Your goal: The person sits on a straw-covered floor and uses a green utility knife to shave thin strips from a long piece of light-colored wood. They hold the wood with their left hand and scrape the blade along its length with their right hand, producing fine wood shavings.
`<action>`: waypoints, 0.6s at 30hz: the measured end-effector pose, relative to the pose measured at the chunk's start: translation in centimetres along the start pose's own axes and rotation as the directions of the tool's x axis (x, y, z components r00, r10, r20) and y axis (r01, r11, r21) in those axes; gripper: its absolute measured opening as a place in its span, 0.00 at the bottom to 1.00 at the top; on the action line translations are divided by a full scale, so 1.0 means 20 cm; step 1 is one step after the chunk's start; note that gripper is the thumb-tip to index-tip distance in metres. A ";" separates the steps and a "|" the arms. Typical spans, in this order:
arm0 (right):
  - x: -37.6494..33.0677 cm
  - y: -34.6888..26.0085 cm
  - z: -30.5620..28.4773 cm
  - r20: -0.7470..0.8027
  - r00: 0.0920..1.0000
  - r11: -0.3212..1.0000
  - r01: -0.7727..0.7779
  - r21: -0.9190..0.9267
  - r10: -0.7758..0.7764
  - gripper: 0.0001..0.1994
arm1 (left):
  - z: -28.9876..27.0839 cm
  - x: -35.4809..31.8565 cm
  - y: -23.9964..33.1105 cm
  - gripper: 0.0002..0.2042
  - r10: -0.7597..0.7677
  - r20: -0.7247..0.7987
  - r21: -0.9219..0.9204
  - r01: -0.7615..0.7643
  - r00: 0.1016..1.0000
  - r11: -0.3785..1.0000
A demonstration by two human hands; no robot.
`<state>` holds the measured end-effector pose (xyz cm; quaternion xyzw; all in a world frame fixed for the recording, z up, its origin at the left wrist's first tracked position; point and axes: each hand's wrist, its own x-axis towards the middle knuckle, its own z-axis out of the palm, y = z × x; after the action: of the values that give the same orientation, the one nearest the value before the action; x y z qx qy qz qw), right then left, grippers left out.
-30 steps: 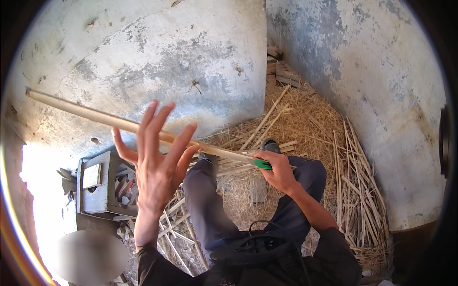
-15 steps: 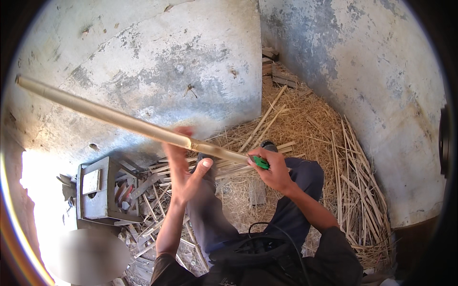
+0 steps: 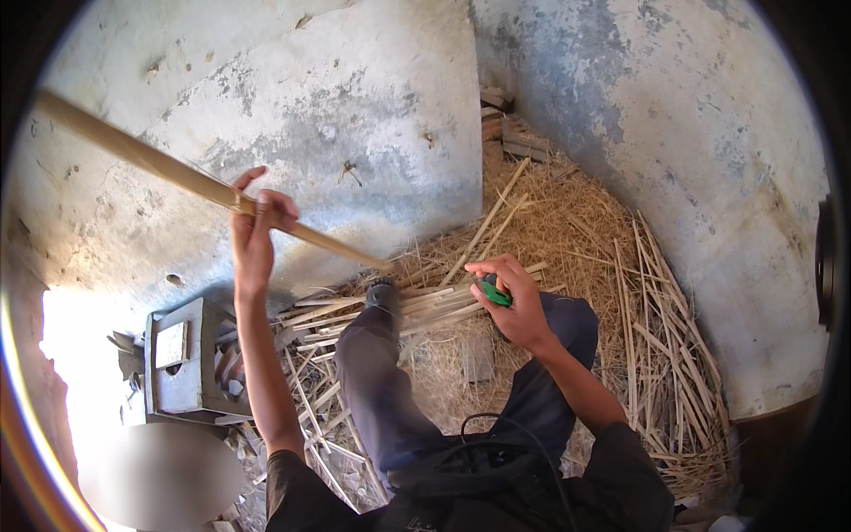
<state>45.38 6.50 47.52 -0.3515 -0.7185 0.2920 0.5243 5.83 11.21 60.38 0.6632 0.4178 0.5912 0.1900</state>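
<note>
Closest in, the person's dark-trousered legs stretch out over the floor, with a black cable looping across the lap. The right hand sits just above the right knee, grip curled and pinching a small green tool, only a bit of it poking out between the fingers. The left hand is raised up on a straight arm, grip wrapped tight around a long pale stick, which slants from the upper left down to a tip near the left shoe. Under the legs there's a bundle of split sticks lying on loose straw, and more thin strips fan out along the right side. To the left sits a grey metal box with odds and ends inside. Behind all that, two rough, patchy plaster walls meet in a corner with a few bricks stacked there. Half a second back both hands were on the stick, close together down by the knees; now the right has let go of it and the left has slid it way up and out to the left.
</note>
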 end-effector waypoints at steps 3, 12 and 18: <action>0.00 0.00 -0.01 -0.027 1.000 1.000 -0.009 0.005 0.009 0.17 | -0.09 0.04 0.05 0.18 -0.047 -0.080 0.136 0.057 0.996 0.989; 0.03 0.03 -0.09 -0.047 0.990 0.976 -0.120 0.181 0.130 0.21 | 0.03 -0.35 0.10 0.10 -0.438 0.380 0.177 0.400 0.815 0.899; 0.08 -0.06 -0.05 -0.092 0.993 0.944 -0.045 0.327 0.080 0.32 | 0.03 -0.73 -0.11 0.11 -0.492 0.711 -0.009 0.705 0.503 0.709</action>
<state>45.79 7.13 49.68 -0.2978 -0.6209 0.4041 0.6021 6.27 1.33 49.46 0.6006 0.4328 0.2662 0.6174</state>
